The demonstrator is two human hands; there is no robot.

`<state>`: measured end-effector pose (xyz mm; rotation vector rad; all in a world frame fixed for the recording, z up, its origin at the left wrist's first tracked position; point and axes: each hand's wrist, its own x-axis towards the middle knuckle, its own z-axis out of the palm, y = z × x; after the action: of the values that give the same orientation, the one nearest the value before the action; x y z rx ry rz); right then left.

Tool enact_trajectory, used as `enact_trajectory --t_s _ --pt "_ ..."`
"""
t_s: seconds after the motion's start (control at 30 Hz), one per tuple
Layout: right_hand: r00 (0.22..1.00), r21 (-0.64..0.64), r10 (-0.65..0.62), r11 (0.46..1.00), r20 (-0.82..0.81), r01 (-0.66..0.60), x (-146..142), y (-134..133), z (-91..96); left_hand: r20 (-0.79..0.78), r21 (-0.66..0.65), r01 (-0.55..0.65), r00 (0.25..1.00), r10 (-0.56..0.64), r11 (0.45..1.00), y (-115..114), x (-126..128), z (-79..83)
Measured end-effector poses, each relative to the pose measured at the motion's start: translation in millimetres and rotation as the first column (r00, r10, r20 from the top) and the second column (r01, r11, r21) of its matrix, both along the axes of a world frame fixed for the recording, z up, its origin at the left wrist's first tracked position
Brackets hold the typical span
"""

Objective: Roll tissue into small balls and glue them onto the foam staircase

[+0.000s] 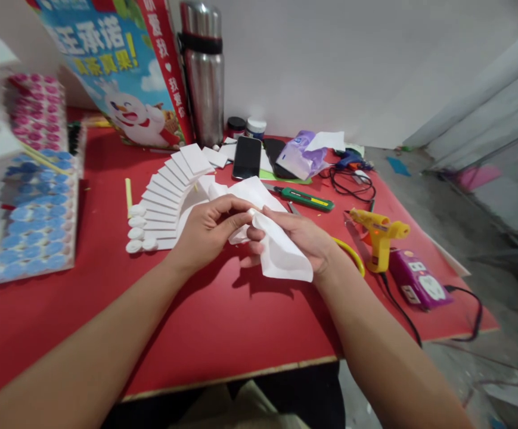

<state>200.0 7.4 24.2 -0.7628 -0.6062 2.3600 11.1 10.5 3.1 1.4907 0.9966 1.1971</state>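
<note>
Our left hand (211,226) pinches and our right hand (306,237) cradles the white paper (282,255), fingers mostly closed, nearer us than the knife (307,198), probably so its end won't loosen.
</note>
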Motion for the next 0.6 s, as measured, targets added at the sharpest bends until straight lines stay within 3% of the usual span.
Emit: enact_trajectory --t_s 0.17,0.33,0.47,0.6 --pt "0.999 -0.002 0.000 1.000 -0.033 0.000 1.9 3.0 -5.3 0.023 -0.005 -0.013 1.000 0.014 1.000 2.0 2.0 -4.5" --pt "0.983 0.226 -0.132 0.969 0.126 0.101 1.4 1.5 -6.9 0.086 -0.109 -0.014 0.996 0.024 0.994 0.2 6.4 -4.7" --pt "0.852 0.482 -0.310 0.872 0.422 0.078 -2.2 -1.6 -5.3 0.121 -0.160 -0.032 0.991 0.052 0.987 -1.3 9.0 -5.3" --pt "0.706 0.696 -0.501 0.718 0.500 0.016 -9.4 -4.0 -7.1 0.168 -0.193 -0.045 0.983 0.079 0.980 -1.5 10.4 -8.5"
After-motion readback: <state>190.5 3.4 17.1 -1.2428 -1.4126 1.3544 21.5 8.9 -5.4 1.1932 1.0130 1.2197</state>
